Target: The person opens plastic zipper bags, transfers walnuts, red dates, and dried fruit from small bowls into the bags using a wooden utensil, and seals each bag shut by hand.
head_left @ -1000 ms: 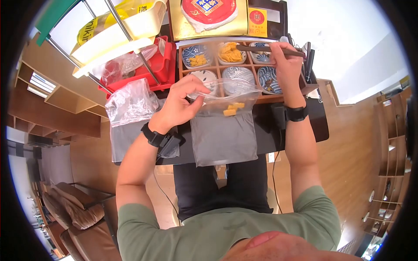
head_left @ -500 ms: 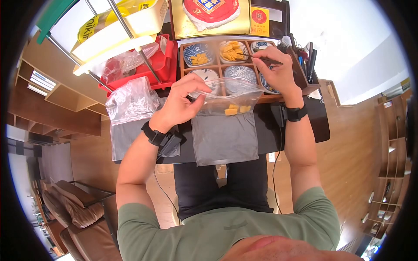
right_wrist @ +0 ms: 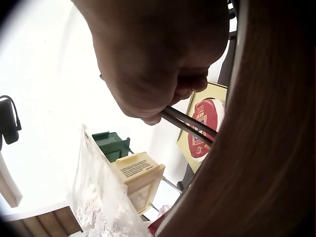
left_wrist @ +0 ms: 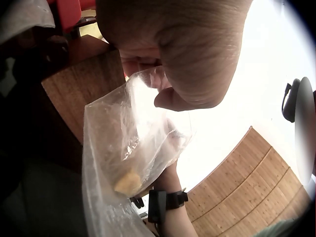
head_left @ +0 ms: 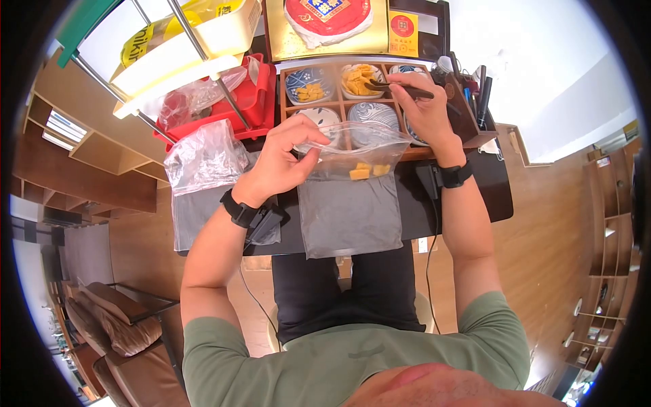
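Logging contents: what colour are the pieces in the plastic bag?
The pieces are yellow, clearest in head view.

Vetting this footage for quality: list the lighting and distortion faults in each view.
Head: fisheye bending, black corners, upper right washed out; left wrist: the zip bag catches glare, with deep shadow to its left; right wrist: the right grip looks dark against washed-out white at left.
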A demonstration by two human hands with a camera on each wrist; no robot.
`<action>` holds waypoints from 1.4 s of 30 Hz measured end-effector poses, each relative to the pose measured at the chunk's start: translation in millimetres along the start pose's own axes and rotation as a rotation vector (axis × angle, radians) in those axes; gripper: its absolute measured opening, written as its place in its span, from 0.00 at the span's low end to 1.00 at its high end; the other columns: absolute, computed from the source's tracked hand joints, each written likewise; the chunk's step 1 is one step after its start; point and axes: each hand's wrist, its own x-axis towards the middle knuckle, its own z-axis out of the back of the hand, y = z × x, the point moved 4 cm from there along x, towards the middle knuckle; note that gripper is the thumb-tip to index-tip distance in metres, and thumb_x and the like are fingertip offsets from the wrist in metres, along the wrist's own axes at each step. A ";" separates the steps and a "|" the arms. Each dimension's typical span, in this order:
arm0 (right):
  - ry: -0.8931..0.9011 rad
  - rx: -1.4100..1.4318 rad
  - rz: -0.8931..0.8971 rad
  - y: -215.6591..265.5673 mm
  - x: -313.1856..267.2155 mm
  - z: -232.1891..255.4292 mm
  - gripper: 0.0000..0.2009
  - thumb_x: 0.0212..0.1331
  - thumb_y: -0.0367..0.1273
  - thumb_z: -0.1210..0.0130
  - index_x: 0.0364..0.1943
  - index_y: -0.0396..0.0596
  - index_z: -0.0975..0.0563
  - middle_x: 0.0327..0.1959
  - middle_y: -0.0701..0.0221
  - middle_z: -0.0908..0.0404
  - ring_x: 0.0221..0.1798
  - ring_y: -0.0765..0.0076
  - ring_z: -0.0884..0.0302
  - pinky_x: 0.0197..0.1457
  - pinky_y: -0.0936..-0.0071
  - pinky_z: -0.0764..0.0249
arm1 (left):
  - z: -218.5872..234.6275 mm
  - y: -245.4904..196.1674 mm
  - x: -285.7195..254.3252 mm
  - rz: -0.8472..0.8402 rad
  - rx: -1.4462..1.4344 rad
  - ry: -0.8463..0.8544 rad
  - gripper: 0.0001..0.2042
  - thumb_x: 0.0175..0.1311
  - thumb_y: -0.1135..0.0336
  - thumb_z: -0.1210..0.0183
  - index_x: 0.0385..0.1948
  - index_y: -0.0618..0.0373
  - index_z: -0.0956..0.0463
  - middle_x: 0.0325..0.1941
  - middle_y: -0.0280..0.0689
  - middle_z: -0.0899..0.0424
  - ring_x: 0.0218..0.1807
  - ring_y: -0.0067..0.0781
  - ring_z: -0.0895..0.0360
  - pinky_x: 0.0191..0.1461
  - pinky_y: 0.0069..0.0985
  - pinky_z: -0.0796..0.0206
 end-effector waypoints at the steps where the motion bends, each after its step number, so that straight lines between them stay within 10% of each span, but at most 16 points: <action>1: -0.001 -0.001 0.001 0.3 -0.8 -1.1 0.07 0.66 0.24 0.38 0.46 0.39 0.14 0.39 0.66 0.11 0.38 0.74 0.14 0.39 0.79 0.20 | 0.0 0.2 0.2 -0.005 0.003 -0.002 0.12 0.53 0.85 0.39 0.38 0.59 0.17 0.40 0.38 0.19 0.46 0.35 0.21 0.52 0.27 0.31; 15: -0.235 0.125 -0.296 -18.6 -5.8 18.8 0.09 0.68 0.28 0.36 0.48 0.39 0.15 0.35 0.76 0.17 0.37 0.83 0.25 0.42 0.81 0.29 | 0.6 -1.7 2.0 0.008 0.005 -0.005 0.12 0.54 0.85 0.39 0.38 0.59 0.17 0.39 0.37 0.19 0.44 0.34 0.21 0.50 0.26 0.31; 19: -0.149 0.973 -0.272 0.3 1.6 21.1 0.13 0.70 0.26 0.40 0.55 0.39 0.19 0.37 0.74 0.18 0.37 0.82 0.25 0.39 0.80 0.30 | -0.1 0.9 0.9 -0.022 0.013 -0.020 0.12 0.54 0.85 0.39 0.38 0.59 0.17 0.39 0.37 0.19 0.43 0.34 0.22 0.49 0.26 0.31; 23: 0.045 1.027 -0.276 7.3 -1.1 19.6 0.11 0.69 0.28 0.37 0.52 0.39 0.17 0.38 0.75 0.18 0.37 0.82 0.25 0.39 0.81 0.30 | 0.4 1.9 0.4 -0.019 0.003 -0.019 0.12 0.54 0.85 0.40 0.38 0.59 0.17 0.39 0.37 0.19 0.44 0.34 0.21 0.49 0.26 0.31; 29: 0.280 0.739 -0.334 7.0 -5.4 16.2 0.07 0.68 0.31 0.35 0.42 0.40 0.15 0.33 0.76 0.18 0.31 0.83 0.26 0.36 0.83 0.30 | 0.2 0.5 1.0 -0.012 0.014 -0.016 0.13 0.53 0.85 0.40 0.38 0.59 0.17 0.39 0.37 0.19 0.44 0.34 0.22 0.50 0.26 0.31; 33: -0.071 0.837 -0.360 -11.4 -0.4 22.4 0.07 0.69 0.31 0.36 0.39 0.41 0.16 0.27 0.78 0.20 0.28 0.81 0.27 0.34 0.81 0.31 | 0.1 -0.6 1.1 -0.015 0.028 -0.009 0.13 0.53 0.85 0.41 0.38 0.59 0.17 0.39 0.38 0.19 0.44 0.35 0.21 0.50 0.27 0.29; 37: -0.259 0.238 -0.335 -15.6 -1.8 21.3 0.08 0.68 0.31 0.35 0.40 0.39 0.15 0.30 0.78 0.16 0.33 0.85 0.25 0.37 0.82 0.29 | -0.1 -2.4 1.3 0.001 0.017 -0.006 0.13 0.53 0.85 0.42 0.38 0.59 0.17 0.39 0.39 0.18 0.44 0.37 0.19 0.50 0.27 0.28; 42: -0.155 0.139 -0.289 -12.5 -6.2 2.7 0.08 0.67 0.31 0.34 0.42 0.38 0.15 0.31 0.77 0.14 0.35 0.86 0.23 0.39 0.82 0.27 | -0.6 0.2 0.3 0.005 0.008 -0.007 0.13 0.52 0.86 0.41 0.38 0.59 0.17 0.39 0.38 0.19 0.44 0.35 0.20 0.50 0.26 0.29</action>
